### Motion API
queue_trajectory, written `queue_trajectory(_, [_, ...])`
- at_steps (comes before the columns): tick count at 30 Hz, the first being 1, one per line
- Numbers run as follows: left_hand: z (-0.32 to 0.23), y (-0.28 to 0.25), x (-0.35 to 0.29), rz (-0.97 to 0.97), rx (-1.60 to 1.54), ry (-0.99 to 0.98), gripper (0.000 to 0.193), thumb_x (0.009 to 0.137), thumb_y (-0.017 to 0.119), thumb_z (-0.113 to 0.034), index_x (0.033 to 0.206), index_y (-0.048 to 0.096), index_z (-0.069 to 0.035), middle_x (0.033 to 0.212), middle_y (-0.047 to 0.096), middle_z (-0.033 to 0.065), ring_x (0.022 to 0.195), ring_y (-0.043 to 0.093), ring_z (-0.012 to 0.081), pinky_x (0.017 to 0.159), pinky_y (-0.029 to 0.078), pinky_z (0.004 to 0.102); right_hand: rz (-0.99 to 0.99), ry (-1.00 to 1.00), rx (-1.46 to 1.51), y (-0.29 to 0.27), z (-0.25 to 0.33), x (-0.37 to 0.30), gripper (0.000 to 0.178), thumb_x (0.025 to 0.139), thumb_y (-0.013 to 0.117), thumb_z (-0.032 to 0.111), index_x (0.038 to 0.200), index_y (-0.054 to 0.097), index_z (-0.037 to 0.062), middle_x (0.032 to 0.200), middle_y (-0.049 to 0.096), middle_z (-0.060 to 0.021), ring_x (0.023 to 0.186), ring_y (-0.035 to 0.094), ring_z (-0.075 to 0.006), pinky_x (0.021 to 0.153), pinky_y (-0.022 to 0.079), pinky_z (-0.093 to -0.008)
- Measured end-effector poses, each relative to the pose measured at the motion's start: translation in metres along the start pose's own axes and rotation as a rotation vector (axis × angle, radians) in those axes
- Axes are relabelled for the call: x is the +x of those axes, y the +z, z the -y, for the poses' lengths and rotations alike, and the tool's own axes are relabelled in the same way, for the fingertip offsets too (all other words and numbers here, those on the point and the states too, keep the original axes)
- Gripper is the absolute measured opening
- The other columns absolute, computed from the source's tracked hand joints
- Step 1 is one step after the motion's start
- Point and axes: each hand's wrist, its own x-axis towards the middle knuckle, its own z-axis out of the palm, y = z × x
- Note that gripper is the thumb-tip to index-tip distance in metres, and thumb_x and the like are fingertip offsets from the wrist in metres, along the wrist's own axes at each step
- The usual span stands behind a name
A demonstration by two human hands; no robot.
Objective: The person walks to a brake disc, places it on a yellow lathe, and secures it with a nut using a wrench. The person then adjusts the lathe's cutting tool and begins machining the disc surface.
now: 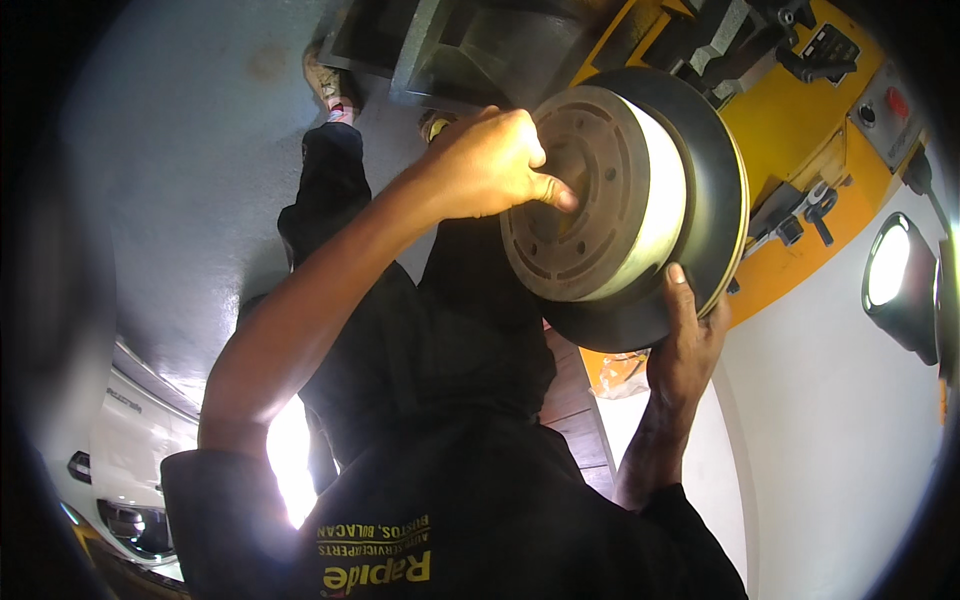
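In front of me a large brake disc [665, 185] is held tilted, its raised hub with several bolt holes facing left. The hub's side is bright and shiny, while the wide outer flange is mostly in shadow. At the hub face, my left hand [490, 165] is closed, with its thumb in or over the centre hole; the curled fingers are partly hidden. My right hand [685, 345] grips the lower right rim, thumb on the near side of the flange and the other fingers mostly behind it.
Behind the disc stands a yellow-orange machine [770, 115] with metal clamps and a control box [888, 115] with a red button. A lit work lamp [890, 262] is at the right. Dark metal panels [490, 55] stand at the top, and a white vehicle [150, 450] is at lower left.
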Motion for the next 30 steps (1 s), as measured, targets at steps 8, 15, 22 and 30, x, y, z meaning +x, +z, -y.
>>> queue_trajectory(8, [-0.001,0.037,-0.027,-0.204,-0.641,-0.115,0.076,0.088,0.086,-0.02,0.142,0.046,0.014,0.114,0.073,0.0191,0.106,0.071,0.021,0.094,0.054,0.0314,0.032,-0.166,-0.044,-0.007,-0.024,0.005,0.03,0.101,0.069,0.02,0.122,0.062,-0.0015,0.106,0.062,-0.0073,0.096,0.059,-0.0157,0.087,0.047,-0.0306])
queue_trajectory(15, [-0.01,0.069,-0.04,-0.365,-0.82,-0.256,0.092,0.091,0.084,-0.018,0.156,0.026,0.011,0.114,0.074,0.0211,0.103,0.071,0.0184,0.095,0.053,0.0281,-0.014,-0.491,-0.167,-0.035,-0.031,0.017,0.045,0.102,0.067,0.027,0.138,0.058,0.0022,0.118,0.062,-0.0132,0.111,0.06,-0.0226,0.097,0.048,-0.0371])
queue_trajectory(22, [-0.025,0.076,-0.043,-0.417,-0.871,-0.281,0.094,0.096,0.078,-0.014,0.16,0.015,0.01,0.11,0.075,0.0166,0.102,0.07,0.0159,0.096,0.051,0.025,-0.382,-0.622,-0.71,-0.14,-0.029,0.138,0.056,0.094,0.077,0.025,0.143,0.056,0.0083,0.122,0.06,-0.0188,0.117,0.063,-0.0345,0.098,0.051,-0.0417])
queue_trajectory(30, [-0.018,0.105,-0.04,-0.605,-1.031,-0.169,0.086,0.094,0.08,-0.015,0.157,0.027,0.01,0.119,0.07,0.0162,0.106,0.068,0.0171,0.098,0.051,0.0269,-0.24,-0.719,-0.733,-0.158,-0.047,0.176,0.051,0.094,0.076,0.023,0.137,0.057,0.0046,0.121,0.064,-0.0205,0.11,0.066,-0.033,0.096,0.052,-0.0435])
